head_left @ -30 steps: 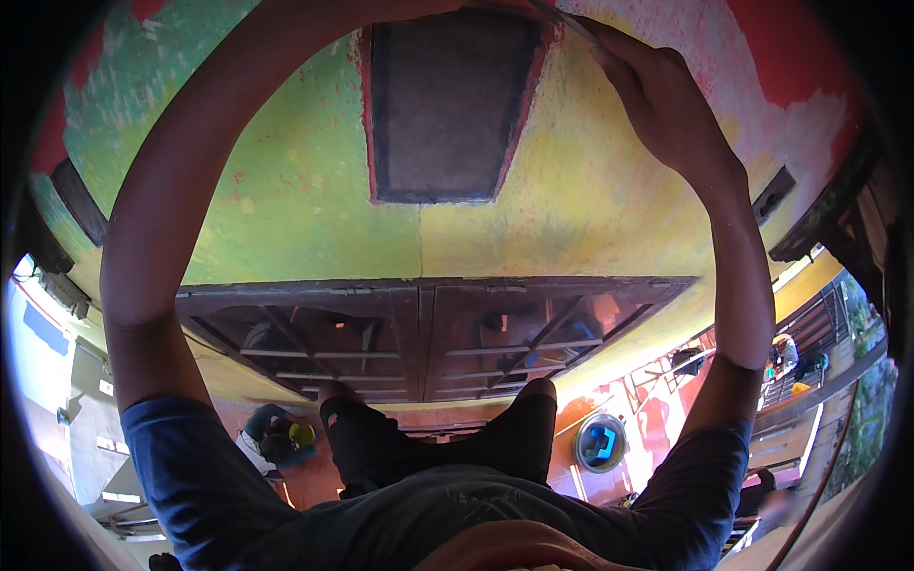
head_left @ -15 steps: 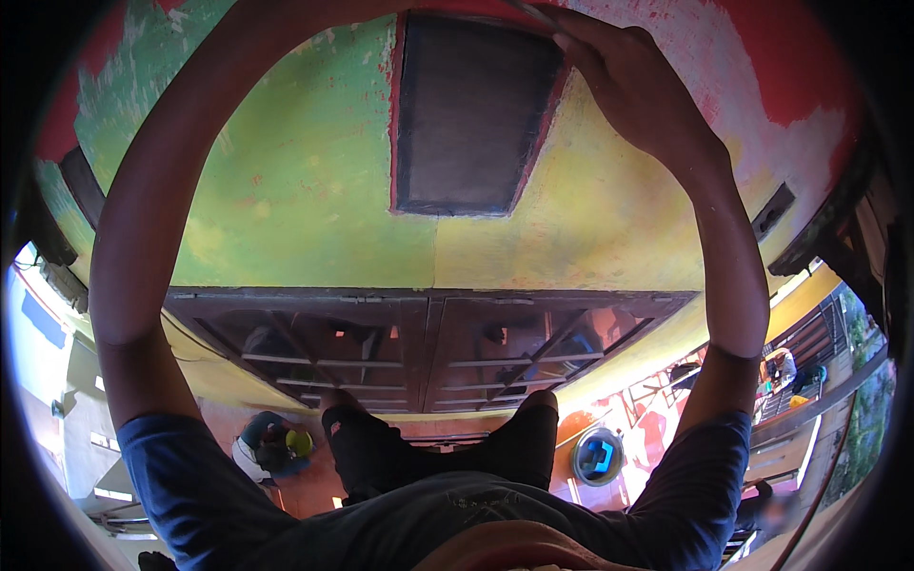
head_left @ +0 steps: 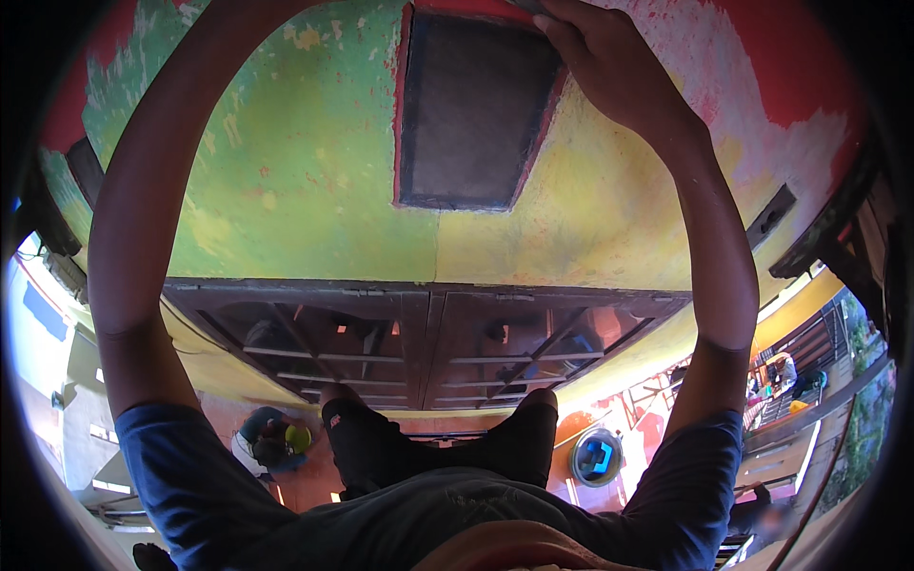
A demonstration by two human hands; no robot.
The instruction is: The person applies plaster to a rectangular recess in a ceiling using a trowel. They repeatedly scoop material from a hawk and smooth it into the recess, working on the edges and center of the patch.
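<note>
Note patchy painted wall at 12 o'clock, with dark panel set in. Log right hand at 1 o'clock, seemingly pinching thin flat tool just past 12; can't tell left hand, cropped out past 11. Judge tool light, stiff, hardly fragile; hold by near end.

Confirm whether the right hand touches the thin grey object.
Touching: the head view shows the right hand pinching the thin grey object between thumb and fingers.
</note>
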